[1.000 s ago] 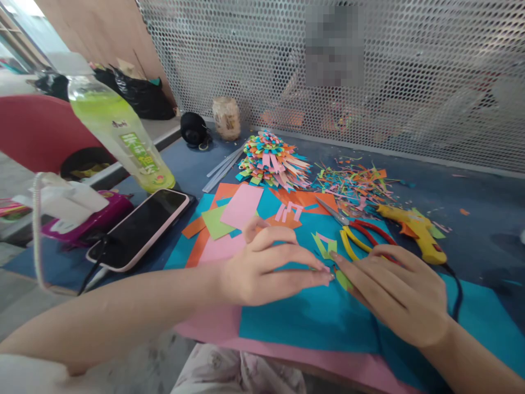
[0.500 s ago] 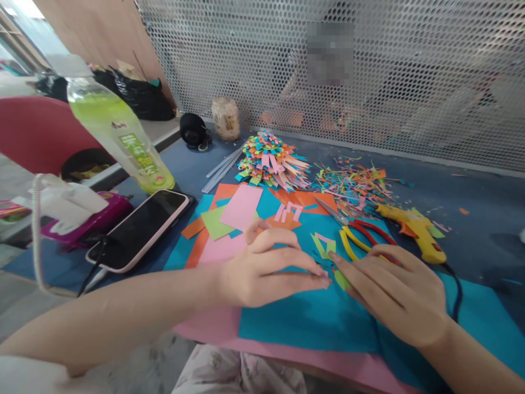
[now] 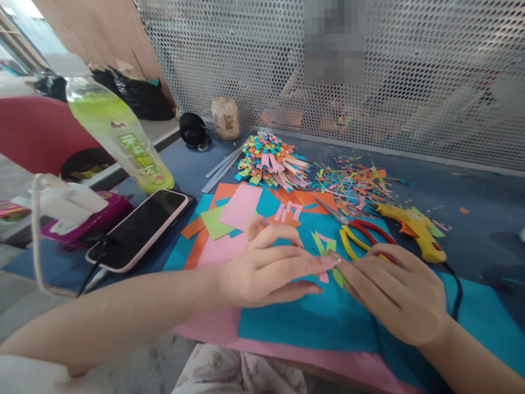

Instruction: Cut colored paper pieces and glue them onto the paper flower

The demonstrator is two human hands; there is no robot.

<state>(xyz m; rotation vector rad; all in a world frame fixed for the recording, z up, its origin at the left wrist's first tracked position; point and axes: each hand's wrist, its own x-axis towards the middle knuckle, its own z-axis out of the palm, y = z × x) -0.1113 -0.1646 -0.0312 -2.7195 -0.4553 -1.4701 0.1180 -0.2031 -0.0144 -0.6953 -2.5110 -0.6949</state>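
Observation:
My right hand (image 3: 397, 295) has its fingers pressed together at a small cluster of green and pink paper strips (image 3: 339, 278); its thumb is hidden. One green-and-pink folded strip (image 3: 326, 242) sticks up beyond the fingertips, and a pink strip (image 3: 324, 277) shows below them. From the other side my left hand (image 3: 266, 268) reaches in, fingers apart, its index fingertip touching the right fingertips. Blue paper sheets (image 3: 303, 323) lie under both hands. Close to my right hand rest scissors (image 3: 363, 238) with red and yellow handles.
A yellow glue gun (image 3: 414, 230) lies at right, near a heap of paper scraps (image 3: 353, 183). Behind the sheets stands a layered paper-strip cone (image 3: 273, 161), beside clear sticks (image 3: 223, 169). A phone (image 3: 141, 230) and drink bottle (image 3: 123, 134) are at left. Mesh panel (image 3: 246, 54) behind.
My left hand's fingers have spread apart, and its index finger has moved right and up onto the right fingertips. The pink strip below now shows. My right hand has barely moved.

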